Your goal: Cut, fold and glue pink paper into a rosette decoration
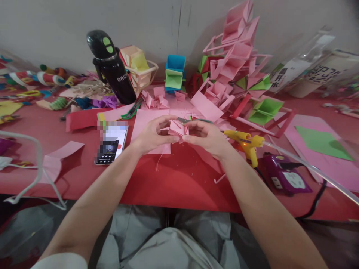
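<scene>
A small folded pink paper piece (pixel 178 129) is held up between both hands, just over the red table. My left hand (pixel 154 133) grips its left side, thumb below and fingers behind. From the other side my right hand (pixel 206 137) pinches it, fingers curled round the right edge. A pink paper sheet (pixel 141 121) lies flat under and beside the left hand. Behind the hands, partly hidden, are scissors (pixel 183 120). To the right of my right hand rests a yellow glue gun (pixel 244 144) with an orange light on it.
A phone (pixel 112 144) lies left of the hands, with a black flask (pixel 112 69) behind it. Pink folded paper models (pixel 235 56) stack up against the wall. At right are a purple power strip (pixel 287 175) and a green paper sheet (pixel 322 143). A white cable (pixel 39 164) loops at left.
</scene>
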`<state>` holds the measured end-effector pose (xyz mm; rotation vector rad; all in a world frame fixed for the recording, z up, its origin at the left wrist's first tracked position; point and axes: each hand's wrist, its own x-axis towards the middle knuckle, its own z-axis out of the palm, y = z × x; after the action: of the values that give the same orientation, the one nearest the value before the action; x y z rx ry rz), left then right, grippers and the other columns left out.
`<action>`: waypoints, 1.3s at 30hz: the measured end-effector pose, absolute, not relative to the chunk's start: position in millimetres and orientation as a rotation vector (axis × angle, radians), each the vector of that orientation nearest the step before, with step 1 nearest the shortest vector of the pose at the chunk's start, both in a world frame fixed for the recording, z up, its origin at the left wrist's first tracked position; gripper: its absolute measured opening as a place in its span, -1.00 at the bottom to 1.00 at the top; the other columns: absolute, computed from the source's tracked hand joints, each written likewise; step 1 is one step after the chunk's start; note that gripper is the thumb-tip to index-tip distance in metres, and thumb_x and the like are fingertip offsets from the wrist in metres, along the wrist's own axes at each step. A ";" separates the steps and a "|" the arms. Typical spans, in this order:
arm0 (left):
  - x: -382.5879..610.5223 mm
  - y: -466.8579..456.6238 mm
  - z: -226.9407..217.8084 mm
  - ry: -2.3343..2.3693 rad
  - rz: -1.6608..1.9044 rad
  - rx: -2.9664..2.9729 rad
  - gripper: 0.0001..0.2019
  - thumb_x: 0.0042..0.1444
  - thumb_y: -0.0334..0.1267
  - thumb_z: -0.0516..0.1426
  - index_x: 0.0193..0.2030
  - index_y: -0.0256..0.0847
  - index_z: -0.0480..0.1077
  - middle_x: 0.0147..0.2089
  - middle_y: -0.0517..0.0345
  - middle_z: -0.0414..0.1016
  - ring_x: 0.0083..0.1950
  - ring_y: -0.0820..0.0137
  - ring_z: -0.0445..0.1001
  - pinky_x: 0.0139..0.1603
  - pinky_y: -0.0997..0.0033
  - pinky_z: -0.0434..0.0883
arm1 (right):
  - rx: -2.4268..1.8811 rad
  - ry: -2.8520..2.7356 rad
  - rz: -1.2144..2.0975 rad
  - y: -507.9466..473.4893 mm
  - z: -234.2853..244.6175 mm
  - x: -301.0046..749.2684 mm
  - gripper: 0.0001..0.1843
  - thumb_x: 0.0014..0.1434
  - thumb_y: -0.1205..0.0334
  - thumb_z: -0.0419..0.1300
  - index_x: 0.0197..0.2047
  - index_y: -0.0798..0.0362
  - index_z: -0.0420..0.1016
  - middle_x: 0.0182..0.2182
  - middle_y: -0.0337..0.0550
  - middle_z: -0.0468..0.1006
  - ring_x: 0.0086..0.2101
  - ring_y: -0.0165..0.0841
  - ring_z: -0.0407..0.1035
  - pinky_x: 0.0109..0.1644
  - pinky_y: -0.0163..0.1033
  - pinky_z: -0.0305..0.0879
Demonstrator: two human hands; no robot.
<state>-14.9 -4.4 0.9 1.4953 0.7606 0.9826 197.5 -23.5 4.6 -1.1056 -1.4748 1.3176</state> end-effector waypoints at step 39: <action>-13.0 -2.1 -4.5 0.716 0.956 1.267 -0.57 -0.02 -0.25 0.39 -0.01 -0.24 0.45 -0.10 0.03 0.53 -0.18 0.37 0.54 -0.15 0.31 0.54 | -1.097 -1.540 1.227 -23.8 -2.4 192.9 -0.39 -0.16 0.08 0.54 -0.02 0.04 0.56 -0.09 -0.08 0.59 -0.20 -0.30 0.50 -0.01 -0.12 0.47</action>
<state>-13.0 -2.1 -4.5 1.2671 0.7157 0.9557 192.9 -23.8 -2.4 -1.0966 -1.5404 1.2267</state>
